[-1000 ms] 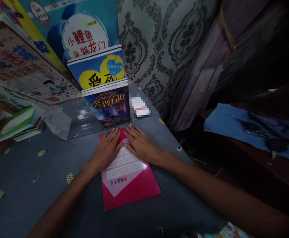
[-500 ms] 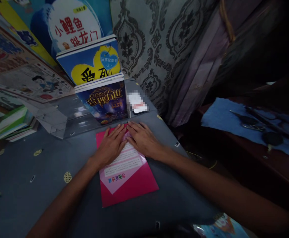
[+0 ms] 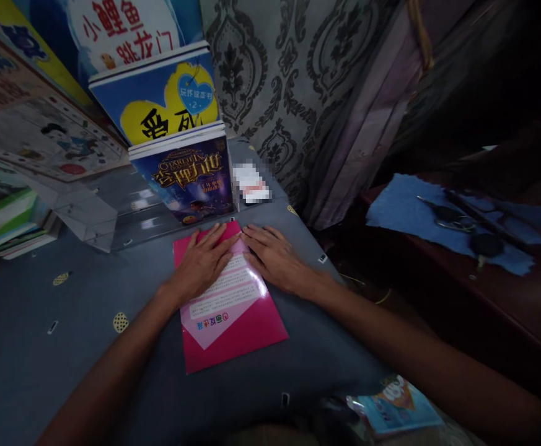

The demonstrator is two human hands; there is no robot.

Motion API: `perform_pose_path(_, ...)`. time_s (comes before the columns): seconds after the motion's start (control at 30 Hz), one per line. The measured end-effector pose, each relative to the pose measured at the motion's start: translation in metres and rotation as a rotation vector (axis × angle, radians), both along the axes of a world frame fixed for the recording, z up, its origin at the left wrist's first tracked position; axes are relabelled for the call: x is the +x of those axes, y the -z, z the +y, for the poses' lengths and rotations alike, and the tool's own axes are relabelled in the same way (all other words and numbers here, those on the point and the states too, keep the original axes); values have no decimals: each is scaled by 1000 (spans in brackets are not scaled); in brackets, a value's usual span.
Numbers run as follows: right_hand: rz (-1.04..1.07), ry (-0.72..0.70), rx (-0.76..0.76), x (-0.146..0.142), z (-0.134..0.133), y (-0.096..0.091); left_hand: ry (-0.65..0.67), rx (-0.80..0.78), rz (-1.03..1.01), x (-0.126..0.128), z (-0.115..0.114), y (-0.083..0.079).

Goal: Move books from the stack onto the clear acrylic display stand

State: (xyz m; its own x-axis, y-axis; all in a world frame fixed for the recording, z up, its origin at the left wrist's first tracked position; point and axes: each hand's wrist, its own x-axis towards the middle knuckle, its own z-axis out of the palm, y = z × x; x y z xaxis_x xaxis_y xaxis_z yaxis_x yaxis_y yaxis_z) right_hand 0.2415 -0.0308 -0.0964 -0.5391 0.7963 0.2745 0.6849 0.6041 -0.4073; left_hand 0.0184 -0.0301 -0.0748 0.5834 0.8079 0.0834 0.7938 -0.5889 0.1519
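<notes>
A pink book [image 3: 251,334], its printed text upside down to me, lies flat on the grey patterned tablecloth [image 3: 153,365]. My left hand [image 3: 202,263] rests open on its upper left part, fingers stretched toward the far edge. Along its upper right edge lies my right hand [image 3: 272,257], also open and flat, with the fingers partly spread. Between the hands, part of the pink cover and the text panel show. Just beyond the fingertips stands a dark blue book [image 3: 191,179] in a clear acrylic stand [image 3: 91,226].
Behind it stand a blue book with a yellow heart [image 3: 158,102] and larger picture books. A pixelated white item [image 3: 251,186] lies right of the stand. Stacked books [image 3: 19,229] are at left. Glasses and scissors lie on a blue cloth [image 3: 391,210]. A packaged item [image 3: 395,406] is below.
My right hand has shifted right, off the middle of the book to its right edge, widening the gap between my hands. The left hand stays on the book. The view has shifted slightly.
</notes>
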Motion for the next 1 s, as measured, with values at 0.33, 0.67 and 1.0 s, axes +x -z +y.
perform_pose_path(0.33, 86, 6, -11, 4, 1, -2, 92, -24, -53, 6, -8, -4)
perform_pose_path(0.67, 192, 2, 46, 6, 4, 6, 160, 11, -77, 11, -13, -4)
perform_pose_path(1.0, 210, -36, 59, 7, 5, 5, 268, 71, -106, 16, -24, -8)
